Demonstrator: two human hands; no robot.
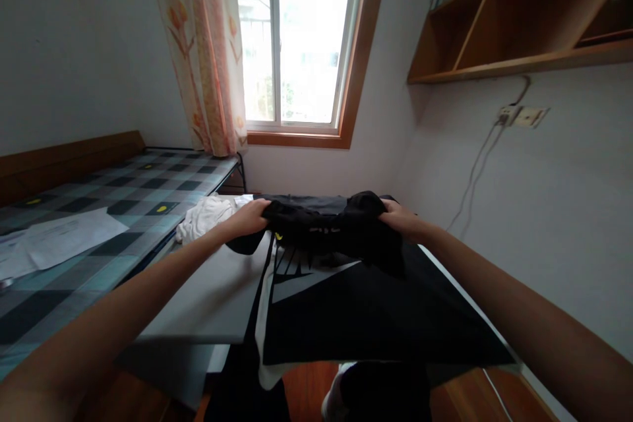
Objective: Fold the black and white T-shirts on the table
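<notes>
A person's left hand (250,217) and right hand (399,219) grip opposite ends of a bunched black cloth (333,232) over a flat white table (212,300); crumpled white fabric (204,219) lies at the table's far left.

Left grip (251,218) and right grip (399,219) hold opposite ends of bunched black fabric garment (336,227) over flat pale-grey worktop (208,303); black-and-white printed cloth (366,320) spread below, past front edge. Crumpled white cloth (206,215) next to left grip. Blue-grey checked bed (123,190) at left, white paper sheets (64,241) on it. Orange-floral cream curtain (212,53) beside wood-framed window (311,46)
</notes>
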